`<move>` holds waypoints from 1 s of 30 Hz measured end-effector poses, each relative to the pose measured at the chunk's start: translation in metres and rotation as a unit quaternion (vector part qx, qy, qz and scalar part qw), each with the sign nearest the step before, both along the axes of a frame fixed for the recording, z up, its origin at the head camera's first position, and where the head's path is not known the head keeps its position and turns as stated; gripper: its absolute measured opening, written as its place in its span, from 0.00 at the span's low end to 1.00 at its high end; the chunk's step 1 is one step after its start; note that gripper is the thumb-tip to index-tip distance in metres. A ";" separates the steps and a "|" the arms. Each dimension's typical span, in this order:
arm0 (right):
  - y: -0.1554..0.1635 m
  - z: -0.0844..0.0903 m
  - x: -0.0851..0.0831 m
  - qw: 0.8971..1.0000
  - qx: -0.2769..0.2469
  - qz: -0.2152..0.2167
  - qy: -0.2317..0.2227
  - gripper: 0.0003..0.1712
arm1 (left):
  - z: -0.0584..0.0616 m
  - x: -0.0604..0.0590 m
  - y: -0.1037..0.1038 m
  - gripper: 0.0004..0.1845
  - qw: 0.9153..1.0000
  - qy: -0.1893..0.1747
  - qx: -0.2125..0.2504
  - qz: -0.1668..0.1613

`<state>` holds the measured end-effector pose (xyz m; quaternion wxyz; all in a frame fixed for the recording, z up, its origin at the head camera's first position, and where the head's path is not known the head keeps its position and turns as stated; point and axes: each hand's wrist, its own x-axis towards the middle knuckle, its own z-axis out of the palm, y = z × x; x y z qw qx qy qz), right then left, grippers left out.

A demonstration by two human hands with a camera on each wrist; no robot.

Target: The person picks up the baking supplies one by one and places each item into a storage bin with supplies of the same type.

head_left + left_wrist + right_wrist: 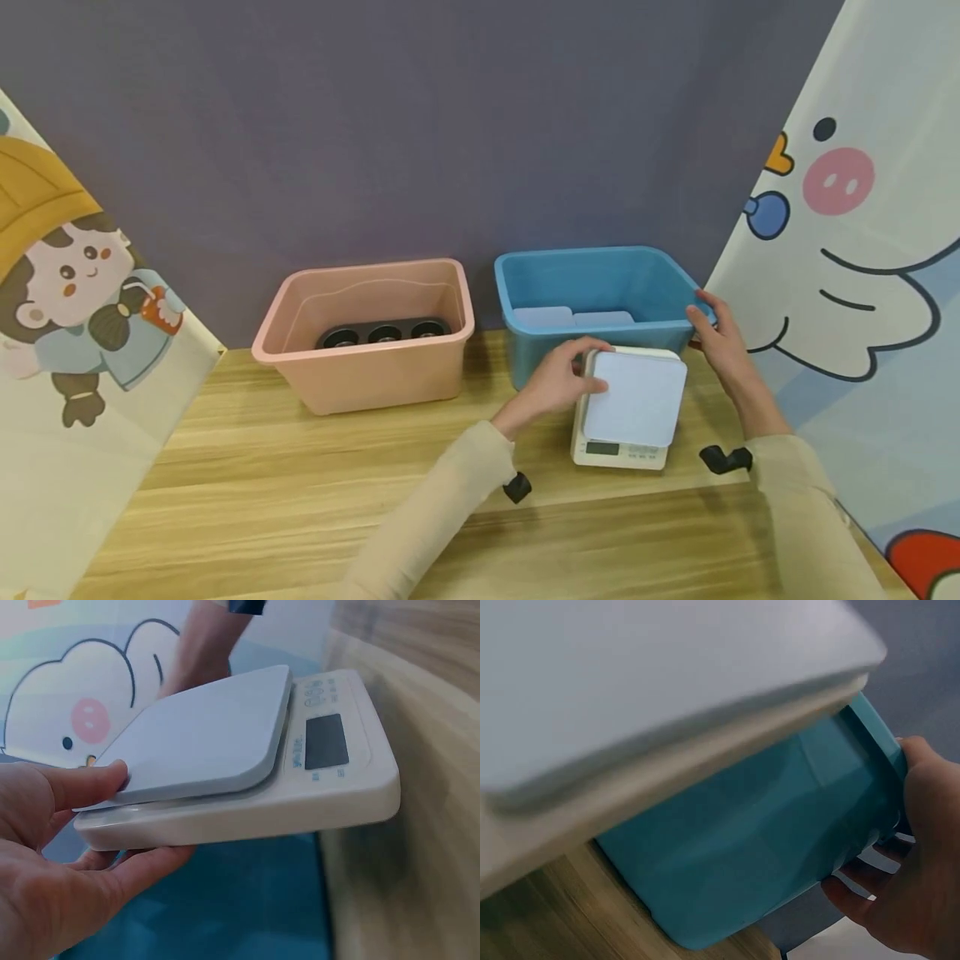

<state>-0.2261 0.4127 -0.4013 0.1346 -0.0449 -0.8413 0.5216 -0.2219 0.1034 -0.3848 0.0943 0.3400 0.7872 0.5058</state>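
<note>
Wooden surface (300,467), right edge: left hand (558,379) fingers grasp scale (630,408); right hand (720,337) fingers grasp blue bin (592,275) rim. Keep scale level.

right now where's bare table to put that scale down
Bare wood lies in front of the pink bin, running left to the cartoon curtain, and along the near edge of the table. It is crowded by the blue bin, where the left hand grips the scale and the right hand holds the bin's corner.
</note>
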 end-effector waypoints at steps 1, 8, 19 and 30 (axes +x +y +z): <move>0.000 0.000 0.000 1.000 0.002 0.001 0.002 0.40 | 0.004 0.000 -0.002 0.24 1.000 0.002 0.005 -0.004; -0.002 -0.001 0.002 1.000 -0.009 0.010 0.028 0.40 | 0.042 -0.002 -0.016 0.25 0.999 -0.001 0.043 -0.030; -0.001 -0.001 0.003 1.000 0.008 0.002 0.017 0.39 | 0.084 -0.010 -0.033 0.25 0.997 0.001 0.069 -0.026; -0.001 -0.001 0.005 1.000 0.015 0.000 0.011 0.39 | 0.118 -0.032 -0.038 0.26 0.995 0.012 0.101 0.014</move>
